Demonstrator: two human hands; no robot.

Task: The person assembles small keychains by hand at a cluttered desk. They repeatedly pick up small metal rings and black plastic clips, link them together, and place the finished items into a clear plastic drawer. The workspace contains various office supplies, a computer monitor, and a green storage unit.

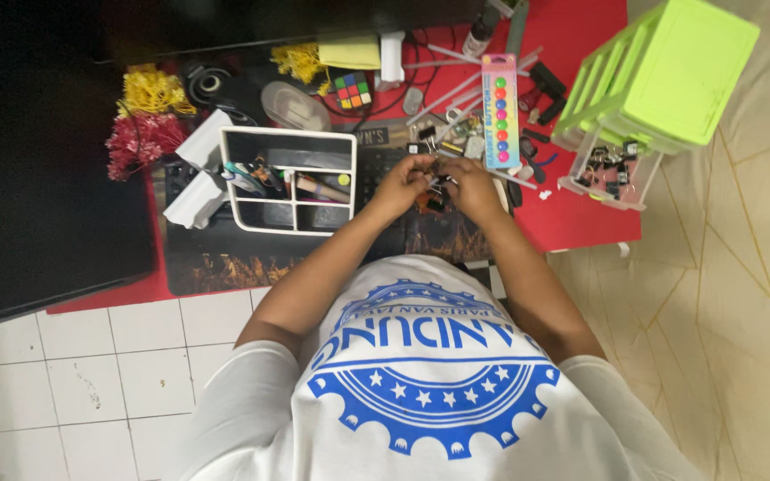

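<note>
Both my hands meet over a dark desk mat [225, 263] on a red table [585, 218]. My left hand [400, 185] and my right hand [474, 185] pinch a small cluster of black binder clips [438, 189] between their fingertips. More loose binder clips [427, 135] lie just beyond my fingers. A white compartment organiser [289, 134] with pens and markers stands directly left of my left hand. To the right of my right hand a clear drawer [612, 171] holds several black binder clips.
A lime-green drawer unit [670, 71] stands at the table's right end. A card of coloured round pins [500, 111], a puzzle cube [352, 89], yellow [151, 92] and red [140, 138] tie bundles and white sticks lie behind. A large black panel [37, 178] fills the left.
</note>
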